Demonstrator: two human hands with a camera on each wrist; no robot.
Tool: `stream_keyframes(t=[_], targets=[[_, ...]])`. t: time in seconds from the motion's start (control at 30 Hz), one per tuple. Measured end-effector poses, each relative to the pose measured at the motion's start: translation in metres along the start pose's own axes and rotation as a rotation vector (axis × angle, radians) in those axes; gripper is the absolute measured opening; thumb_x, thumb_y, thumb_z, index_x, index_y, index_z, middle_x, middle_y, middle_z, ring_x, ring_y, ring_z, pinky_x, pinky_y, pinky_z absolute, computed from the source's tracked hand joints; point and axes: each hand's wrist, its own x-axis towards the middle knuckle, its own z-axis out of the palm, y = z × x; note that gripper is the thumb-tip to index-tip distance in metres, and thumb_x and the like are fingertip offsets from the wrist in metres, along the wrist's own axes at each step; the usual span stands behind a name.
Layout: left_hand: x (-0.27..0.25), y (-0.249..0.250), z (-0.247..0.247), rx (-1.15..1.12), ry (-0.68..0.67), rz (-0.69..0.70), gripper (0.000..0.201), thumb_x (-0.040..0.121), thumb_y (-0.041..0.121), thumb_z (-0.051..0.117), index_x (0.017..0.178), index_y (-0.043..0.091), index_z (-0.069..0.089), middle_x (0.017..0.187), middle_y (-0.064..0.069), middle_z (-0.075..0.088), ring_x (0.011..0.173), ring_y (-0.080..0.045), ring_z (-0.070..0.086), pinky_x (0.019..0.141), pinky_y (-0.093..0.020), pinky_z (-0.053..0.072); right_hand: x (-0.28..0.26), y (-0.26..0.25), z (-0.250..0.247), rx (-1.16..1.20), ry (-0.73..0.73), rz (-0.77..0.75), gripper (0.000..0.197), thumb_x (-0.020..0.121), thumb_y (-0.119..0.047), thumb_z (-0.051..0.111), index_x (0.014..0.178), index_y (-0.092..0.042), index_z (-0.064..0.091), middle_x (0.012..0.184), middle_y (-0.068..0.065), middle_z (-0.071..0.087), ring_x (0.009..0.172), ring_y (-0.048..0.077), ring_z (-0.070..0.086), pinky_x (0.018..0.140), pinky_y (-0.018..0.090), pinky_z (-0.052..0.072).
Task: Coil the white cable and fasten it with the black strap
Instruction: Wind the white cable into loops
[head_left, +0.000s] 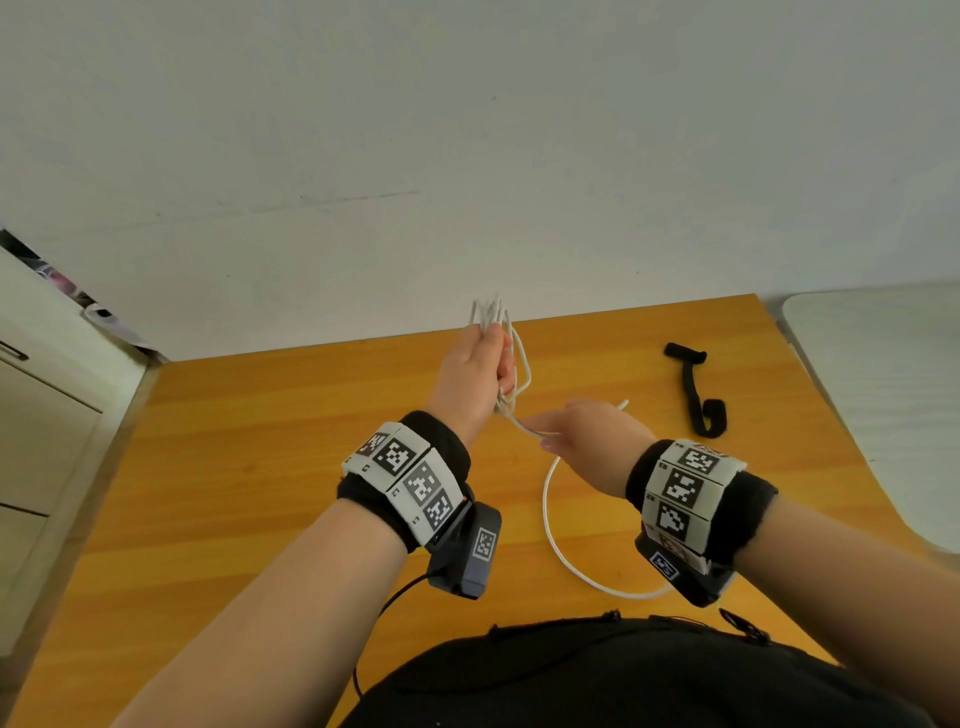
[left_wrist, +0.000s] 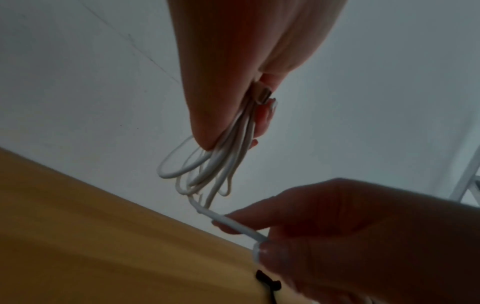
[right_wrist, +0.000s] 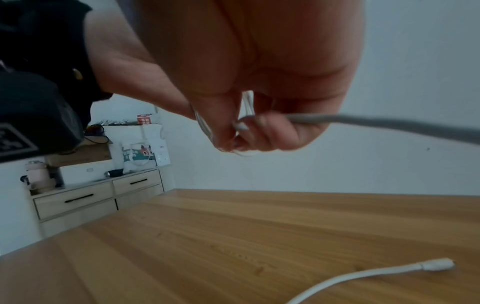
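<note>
My left hand (head_left: 501, 364) is raised above the wooden table (head_left: 249, 467) and grips a bundle of several loops of the white cable (head_left: 511, 358). The loops hang from its fingers in the left wrist view (left_wrist: 202, 170). Just below, my right hand (head_left: 545, 436) pinches the loose strand (left_wrist: 233, 223) leading out of the bundle. The slack curves down toward my body (head_left: 550, 525). The free end with its connector (right_wrist: 436, 265) lies on the table. The black strap (head_left: 696, 389) lies flat to the right of both hands, untouched.
A light cabinet with drawers (right_wrist: 78, 199) stands beyond the table's left edge. A white surface (head_left: 883, 395) adjoins the table on the right. A pale wall (head_left: 467, 156) runs along the far edge. Bare tabletop lies to the left of my arms.
</note>
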Motion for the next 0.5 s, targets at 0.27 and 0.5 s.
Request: stream_keyframes(t=[0.27,0.5], targets=[[-0.0012,-0.0062,0.0042,0.208,-0.01,0.117,0.025,0.102,0.022,0.028,0.087,0.007,0.042,0.066,-0.001,0.041,0.054,-0.013,0.038,0.055,-0.024,0.037,-0.0065,-0.0079,-0.0074,0.227,0.172,-0.024,0.022,0.09,-0.016,0.054,0.106,-0.018,0.068,0.099,0.001,0.054,0.082,0.014,0.049,0.061,0.02,0.039],[-0.0014,-0.0101,0.0078,0.285,-0.013,0.151,0.029,0.102,0.023,0.029,0.081,0.01,0.046,0.069,0.0,0.053,0.062,-0.014,0.054,0.063,-0.025,0.045,-0.0107,-0.0107,-0.0081,0.381,0.193,-0.024,0.025,0.085,-0.015,0.058,0.109,-0.019,0.064,0.081,-0.006,0.059,0.072,0.008,0.055,0.062,0.016,0.044]])
